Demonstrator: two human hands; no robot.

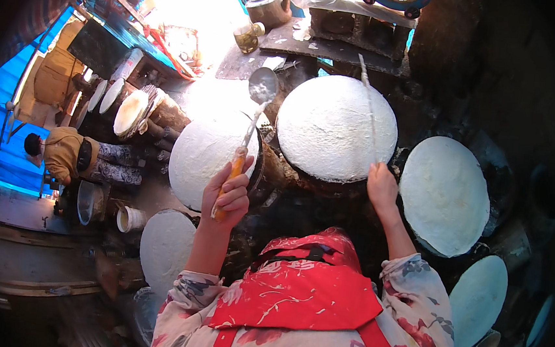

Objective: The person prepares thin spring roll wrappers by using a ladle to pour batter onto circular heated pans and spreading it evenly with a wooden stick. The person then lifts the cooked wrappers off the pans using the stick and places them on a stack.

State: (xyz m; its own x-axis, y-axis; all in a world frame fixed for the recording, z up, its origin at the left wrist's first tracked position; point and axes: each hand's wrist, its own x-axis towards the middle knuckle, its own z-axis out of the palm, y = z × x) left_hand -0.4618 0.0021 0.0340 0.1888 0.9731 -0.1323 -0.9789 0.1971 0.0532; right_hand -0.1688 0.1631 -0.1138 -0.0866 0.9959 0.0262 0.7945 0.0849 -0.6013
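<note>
My left hand (229, 194) is closed round the orange-brown handle of a metal ladle (263, 85). The ladle's bowl points away from me and has white residue in it. Below it lies a round white batter sheet (210, 162), partly in glaring sunlight. In my closed right hand (382, 188) is a long thin stick (370, 109), coated whitish. It stretches over the right part of a second round batter sheet (323, 128) straight ahead. Whether the stick touches that sheet, I cannot tell.
More white rounds surround me: one to the right (444, 194), one lower right (477, 303), one lower left (166, 249). A kettle (269, 10) and a jar (248, 37) stand at the back. A person in a brown top (64, 153) bends at far left near a white bucket (132, 219).
</note>
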